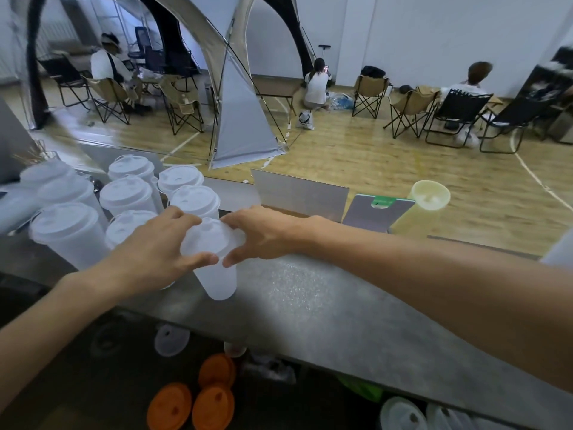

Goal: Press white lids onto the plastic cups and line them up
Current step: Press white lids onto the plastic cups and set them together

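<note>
A frosted plastic cup (pixel 217 280) stands on the grey metal counter (pixel 325 305) with a white lid (pixel 210 237) on its top. My left hand (pixel 155 252) grips the lid's left rim and my right hand (pixel 263 234) grips its right rim, thumbs nearly touching at the front. To the left, several lidded cups (pixel 127 193) stand in rows. Part of the lid is hidden under my fingers.
A pale yellow cup (pixel 428 200) leans at the counter's far right beside a grey folder (pixel 375 212) and a grey board (pixel 300 193). Orange lids (pixel 214 401) and white lids (pixel 172 339) lie below the counter. Folding chairs and seated people fill the room behind.
</note>
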Demonstrator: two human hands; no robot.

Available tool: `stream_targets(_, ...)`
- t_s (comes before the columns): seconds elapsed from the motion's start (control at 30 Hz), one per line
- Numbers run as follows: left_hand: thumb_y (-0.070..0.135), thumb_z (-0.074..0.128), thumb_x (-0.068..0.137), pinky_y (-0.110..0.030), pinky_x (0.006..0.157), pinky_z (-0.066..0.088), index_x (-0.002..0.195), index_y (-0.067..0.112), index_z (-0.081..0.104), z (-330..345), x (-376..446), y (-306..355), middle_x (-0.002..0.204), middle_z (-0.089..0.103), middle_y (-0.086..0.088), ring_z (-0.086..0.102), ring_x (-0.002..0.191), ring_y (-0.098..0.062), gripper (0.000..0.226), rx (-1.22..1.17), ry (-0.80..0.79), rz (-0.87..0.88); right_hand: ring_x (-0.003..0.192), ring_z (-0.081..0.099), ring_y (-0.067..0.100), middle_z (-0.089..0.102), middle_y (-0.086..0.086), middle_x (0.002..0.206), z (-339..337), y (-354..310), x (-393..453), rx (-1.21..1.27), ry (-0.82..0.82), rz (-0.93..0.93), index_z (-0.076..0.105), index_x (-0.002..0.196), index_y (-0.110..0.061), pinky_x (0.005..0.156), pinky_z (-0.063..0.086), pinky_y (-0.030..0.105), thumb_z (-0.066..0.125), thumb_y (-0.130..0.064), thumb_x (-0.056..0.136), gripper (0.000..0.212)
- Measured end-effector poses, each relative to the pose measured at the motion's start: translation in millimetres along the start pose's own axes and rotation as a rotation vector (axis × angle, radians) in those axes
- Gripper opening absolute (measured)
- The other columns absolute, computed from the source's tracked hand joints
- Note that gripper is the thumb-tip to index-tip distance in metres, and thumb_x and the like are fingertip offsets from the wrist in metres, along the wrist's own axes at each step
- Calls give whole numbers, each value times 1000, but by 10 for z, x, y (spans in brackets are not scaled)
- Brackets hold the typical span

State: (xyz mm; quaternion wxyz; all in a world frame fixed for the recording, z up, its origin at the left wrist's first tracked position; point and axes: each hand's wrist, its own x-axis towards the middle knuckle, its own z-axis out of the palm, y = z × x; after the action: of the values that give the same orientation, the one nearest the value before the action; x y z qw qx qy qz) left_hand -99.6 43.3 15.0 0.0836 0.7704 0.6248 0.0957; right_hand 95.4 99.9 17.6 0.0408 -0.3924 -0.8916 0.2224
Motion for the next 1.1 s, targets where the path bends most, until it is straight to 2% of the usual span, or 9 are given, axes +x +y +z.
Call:
stream_targets(0.1,60,71,74,-35,94,47,141,17,49,79,32,139,134,50,-3,54,113,-20,82,1,31,24,90,62,21,68,1,104,-45,83,-155,19,26,28,63,116,-16,78,54,38,75,-42,82,45)
stream_targets(0.23,59,74,71,-35,91,48,138,14,52,238,163,559,126,54,-3,54,105,-17,84,-56,68,82,85,63,21,68,1,96,-166,369,-558,-25,69,76,65,107,-16,77,53,44,76,-43,80,40)
stream_targets(0.33,65,70,70,-28,87,43,139,17,51,393,334,1046,122,53,0,48,97,-10,86,-90,77,188,81,63,20,69,0,92,-303,711,-1046,-40,122,132,66,105,-16,73,53,43,75,-41,80,37)
stream_targets(0.43,62,72,73,-26,82,39,136,18,54,575,533,1676,122,53,0,44,94,-9,80,-126,82,304,91,63,19,70,-2,102,-450,1084,-1636,-35,148,222,66,112,-18,80,52,42,74,-41,81,39)
stream_targets(0.5,60,73,74,-26,82,38,133,18,57,699,644,2144,120,52,1,45,95,-9,74,-174,67,377,100,61,12,68,-8,114,-545,1323,-2079,-5,162,277,65,120,-23,85,50,32,73,-39,83,41)
stream_targets(0.6,60,72,76,-24,83,35,128,17,62,890,766,2836,118,50,1,46,102,-13,68,-226,29,484,105,58,3,64,-18,121,-651,1625,-2733,53,182,362,63,126,-27,86,44,20,72,-34,86,42)
stream_targets(0.73,58,73,78,-23,85,35,129,10,60,1121,846,3531,123,47,-1,46,106,-16,71,-265,7,554,115,55,4,62,-16,126,-694,1957,-3375,26,197,486,59,129,-27,94,41,25,71,-40,85,47)
stream_targets(0.93,59,69,79,-29,93,42,129,10,60,1381,891,3833,121,46,1,47,107,-16,70,-336,13,587,122,51,8,58,-15,133,-654,2204,-3697,-29,196,539,52,136,-31,103,41,41,66,-48,86,55)
stream_targets(1.1,60,56,87,-32,100,42,132,8,56,1574,876,3783,126,46,-1,43,116,-17,69,-329,139,640,130,44,9,49,-14,144,-609,2285,-3711,-20,207,489,42,144,-32,108,35,35,58,-52,90,60)
